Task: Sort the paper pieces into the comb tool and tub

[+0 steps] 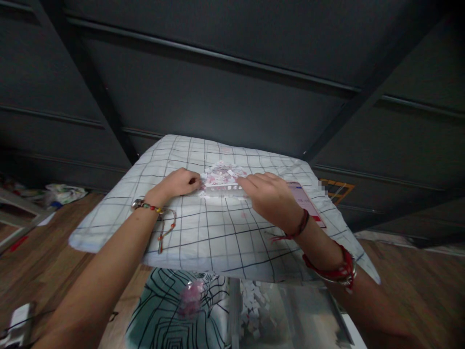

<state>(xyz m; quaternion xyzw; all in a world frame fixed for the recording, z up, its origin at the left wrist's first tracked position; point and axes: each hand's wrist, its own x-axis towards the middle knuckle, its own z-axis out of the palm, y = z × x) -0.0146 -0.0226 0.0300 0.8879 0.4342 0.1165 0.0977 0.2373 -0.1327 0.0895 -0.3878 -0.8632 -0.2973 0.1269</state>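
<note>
A heap of small white and pinkish paper pieces [222, 170] lies on the checked cloth. At its near side is a low, clear plastic box [225, 190] with pieces showing in it. My left hand [181, 181] is closed at the left end of the box, fingers curled and fingertips together; what they pinch is too small to make out. From the right, my right hand [271, 196] reaches over the right end of the box. Its fingers are closed and bent down at the paper, hiding what they hold. A phone [307, 203] with a lit screen lies beside my right wrist.
The checked cloth [203, 237] covers a raised surface against a dark panelled wall [203, 87]. Below its near edge are a clear bin [236, 315] with paper pieces, a pink plastic packet [192, 295] and a patterned teal fabric [152, 310]. A white power strip [22, 317] lies lower left.
</note>
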